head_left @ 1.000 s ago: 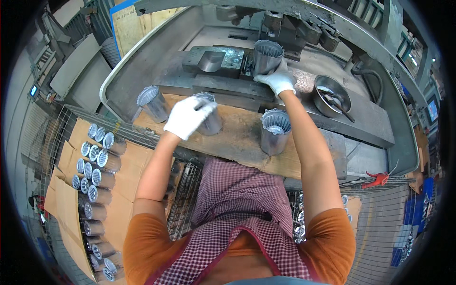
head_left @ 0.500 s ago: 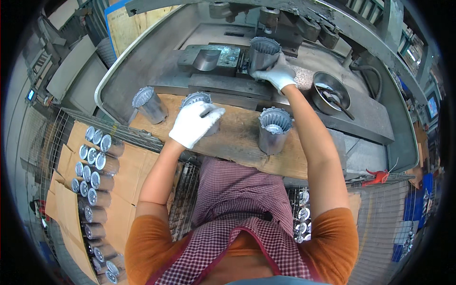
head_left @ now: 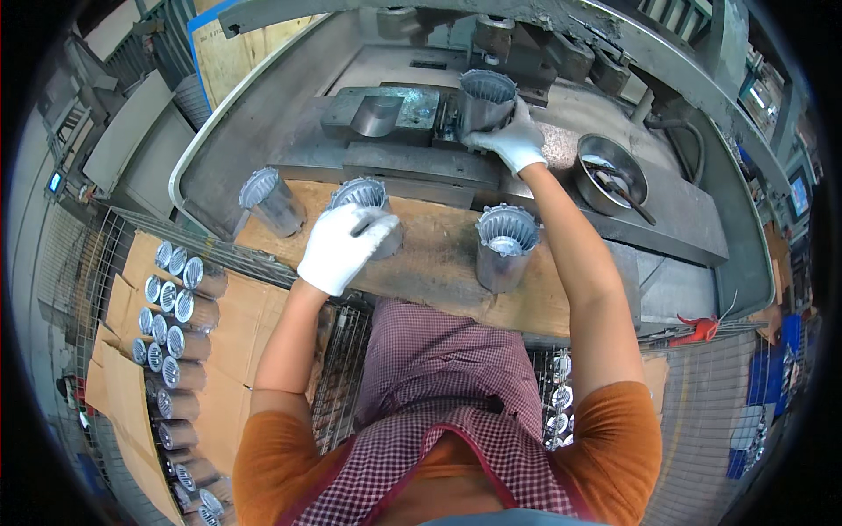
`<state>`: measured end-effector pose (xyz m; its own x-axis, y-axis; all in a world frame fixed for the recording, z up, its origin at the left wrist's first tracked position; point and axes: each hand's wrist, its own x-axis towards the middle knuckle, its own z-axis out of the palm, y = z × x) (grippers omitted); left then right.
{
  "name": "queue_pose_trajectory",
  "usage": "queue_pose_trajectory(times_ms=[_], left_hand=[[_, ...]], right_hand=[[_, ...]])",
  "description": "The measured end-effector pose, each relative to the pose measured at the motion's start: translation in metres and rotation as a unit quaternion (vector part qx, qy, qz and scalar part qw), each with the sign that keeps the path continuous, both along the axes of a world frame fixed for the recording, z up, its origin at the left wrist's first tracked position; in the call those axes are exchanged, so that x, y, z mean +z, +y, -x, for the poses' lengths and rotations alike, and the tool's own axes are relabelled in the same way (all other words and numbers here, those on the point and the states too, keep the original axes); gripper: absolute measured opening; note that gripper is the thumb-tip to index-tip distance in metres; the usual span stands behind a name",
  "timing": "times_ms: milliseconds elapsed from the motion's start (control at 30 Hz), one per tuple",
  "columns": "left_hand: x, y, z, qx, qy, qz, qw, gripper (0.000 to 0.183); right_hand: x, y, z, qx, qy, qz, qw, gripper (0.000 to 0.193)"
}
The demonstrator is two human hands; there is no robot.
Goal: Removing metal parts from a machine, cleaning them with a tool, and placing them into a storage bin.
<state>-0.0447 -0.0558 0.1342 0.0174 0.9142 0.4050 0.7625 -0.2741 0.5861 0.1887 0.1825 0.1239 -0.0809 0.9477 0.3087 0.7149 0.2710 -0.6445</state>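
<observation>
Grey metal forms the machine bed (head_left: 263,127) across the upper middle of the frame. Cardboard (head_left: 241,342) spreads at the lower left, with rows of stacked cups (head_left: 196,311) lying along it. A wooden surface (head_left: 431,250) crosses the centre. Toward the upper centre sits a metal block (head_left: 417,110) with a rounded hollow, and well to its right a round bowl (head_left: 596,196).

White-gloved, the right hand (head_left: 513,142) is at the upper centre, its grip closed around the lower right side of the upper cup (head_left: 484,105); this cup is just right of the block, ridged rim facing up above the fingers. At centre left, the left hand (head_left: 344,245) lies over the near left side of the middle cup (head_left: 358,193); whether that grip pinches it, I cannot tell. The left cup (head_left: 279,210) and right cup (head_left: 503,265) stand on the surface, apart from both hands.
</observation>
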Motion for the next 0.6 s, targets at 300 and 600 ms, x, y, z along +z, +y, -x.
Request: queue_pose_trajectory(times_ms=[300, 600], left_hand=[[0.003, 0.004, 0.003, 0.065, -0.021, -0.008, 0.998, 0.025], [0.011, 0.013, 0.015, 0.130, 0.287, 0.034, 0.949, 0.051]], right_hand=[[0.006, 0.007, -0.006, -0.027, -0.086, 0.001, 0.996, 0.110], [0.024, -0.033, 0.010, 0.155, -0.219, 0.131, 0.954, 0.052]])
